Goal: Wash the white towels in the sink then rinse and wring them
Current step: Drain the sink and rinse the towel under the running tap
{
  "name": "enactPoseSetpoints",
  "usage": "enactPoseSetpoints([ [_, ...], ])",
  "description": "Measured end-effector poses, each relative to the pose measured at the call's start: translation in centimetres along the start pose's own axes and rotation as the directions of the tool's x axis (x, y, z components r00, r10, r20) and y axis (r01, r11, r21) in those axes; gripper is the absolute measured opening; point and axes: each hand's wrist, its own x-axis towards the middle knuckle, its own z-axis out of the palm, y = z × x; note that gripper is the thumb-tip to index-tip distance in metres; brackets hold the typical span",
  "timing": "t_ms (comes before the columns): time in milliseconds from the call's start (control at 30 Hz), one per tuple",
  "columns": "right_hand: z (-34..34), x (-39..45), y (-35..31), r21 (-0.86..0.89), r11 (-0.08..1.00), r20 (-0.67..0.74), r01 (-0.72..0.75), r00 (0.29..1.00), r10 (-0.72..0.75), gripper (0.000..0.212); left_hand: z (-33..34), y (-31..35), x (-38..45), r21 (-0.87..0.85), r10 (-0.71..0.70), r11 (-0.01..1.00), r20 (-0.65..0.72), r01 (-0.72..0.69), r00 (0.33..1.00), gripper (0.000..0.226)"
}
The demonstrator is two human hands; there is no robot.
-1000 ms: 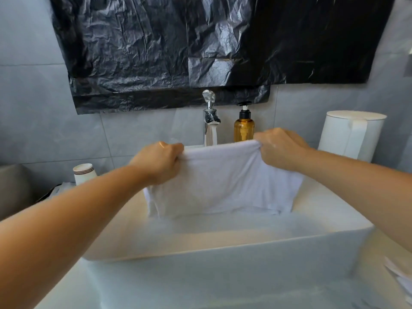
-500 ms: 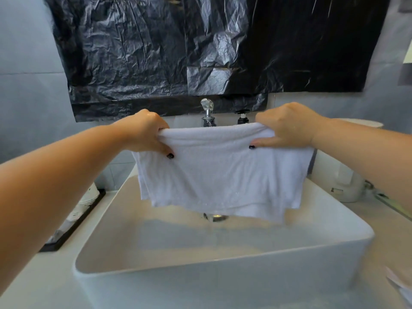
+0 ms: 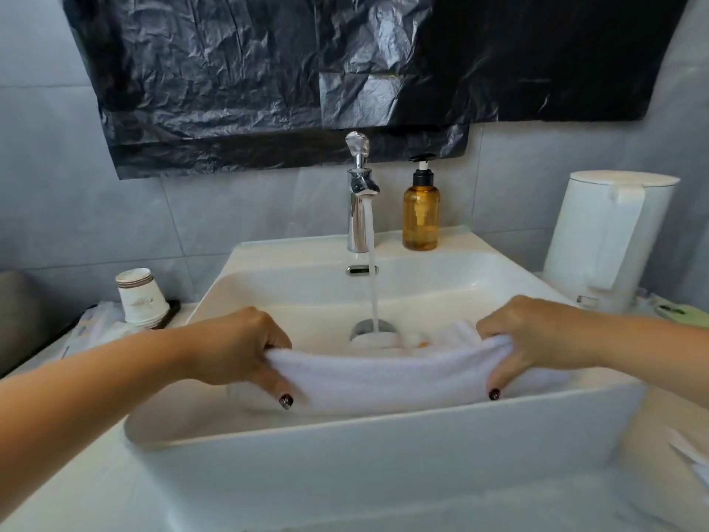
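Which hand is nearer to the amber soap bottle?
Right. The right hand grips the towel below and slightly right of the amber soap bottle; the left hand is far left.

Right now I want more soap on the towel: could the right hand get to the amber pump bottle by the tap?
Probably yes, but not at once. The right hand grips the white towel and must let go first. Beyond that, the amber pump bottle stands unobstructed on the sink ledge.
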Motion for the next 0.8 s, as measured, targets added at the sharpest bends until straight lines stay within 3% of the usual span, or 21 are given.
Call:
enactPoseSetpoints([
  [67, 0.1, 0.3, 0.2, 0.188, 0.98, 0.063, -0.071, 0.996, 0.06, 0.057, 0.3, -0.6, 0.3, -0.082, -0.021, 0.996, 0.026, 0.023, 0.999, 0.046],
  [167, -1.0, 2.2, 0.7, 0.288, 0.949, 0.008, -0.127, 0.992, 0.13, 0.052, -0.8, -1.4, 1.7, -0.137, -0.101, 0.986, -0.054, 0.093, 0.993, 0.065],
  [200, -1.0, 3.0, 1.0, 0.289, 0.943, -0.017, -0.164, 0.984, 0.176, 0.052, -1.0, -1.6, 2.3, -0.1, -0.129, 0.987, -0.069, 0.122, 0.989, 0.062],
  [300, -0.1, 5.3, 2.1, 0.196, 0.908, -0.024, -0.37, 0.924, 0.382, 0.039, -0.6, -0.9, 4.2, 0.092, -0.237, 0.966, -0.077, 0.243, 0.969, 0.026],
  [367, 0.8, 6.5, 2.4, 0.177, 0.841, 0.097, -0.512, 0.859, 0.502, 0.071, 0.4, 0.3, 5.5, 0.118, -0.219, 0.968, -0.05, 0.223, 0.974, 0.051],
  [433, 1.3, 7.4, 2.4, 0.219, 0.75, 0.225, -0.624, 0.78, 0.583, 0.106, 1.1, 2.5, 6.4, 0.033, -0.157, 0.987, -0.016, 0.158, 0.987, 0.069],
  [467, 1.5, 7.6, 2.5, 0.241, 0.719, 0.269, -0.652, 0.757, 0.596, 0.113, 1.4, 3.6, 6.8, -0.016, -0.139, 0.99, 0.02, 0.14, 0.99, 0.078],
  [600, 0.5, 6.7, 1.7, 0.257, 0.677, 0.433, -0.689, 0.709, 0.557, 0.079, 2.4, 7.1, 9.2, -0.027, -0.087, 0.995, 0.146, 0.092, 0.985, 0.108],
  [700, -0.3, 6.2, 0.8, 0.297, 0.75, 0.466, -0.591, 0.775, 0.427, 0.057, 2.7, 8.6, 11.0, -0.058, -0.067, 0.995, 0.192, 0.08, 0.979, 0.124],
  [800, -1.4, 6.9, -0.1, 0.376, 0.871, 0.155, -0.315, 0.948, 0.276, 0.024, 2.3, 9.9, 12.1, -0.187, 0.039, 0.982, 0.172, -0.006, 0.984, 0.121],
])
